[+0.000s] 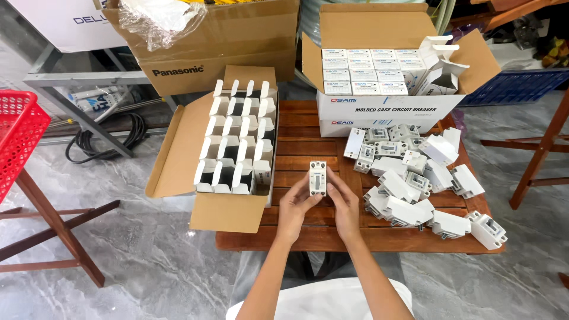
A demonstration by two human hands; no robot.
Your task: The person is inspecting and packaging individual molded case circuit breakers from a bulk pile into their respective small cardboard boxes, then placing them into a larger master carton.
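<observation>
The small white breaker [317, 178] stands upright between both hands, left hand [294, 205] and right hand [344, 201] holding its sides above the bench [308, 127].

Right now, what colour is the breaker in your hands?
White, with a grey front panel: the breaker, clearest in the head view.

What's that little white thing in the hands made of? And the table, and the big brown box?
White block: looks like hard matte plastic, with smooth moulded edges. Table: wood, reddish-brown slats with visible grain. Big box: cardboard, dull brown with folded flaps. Both hands, left hand and right hand, hold the block.
</observation>
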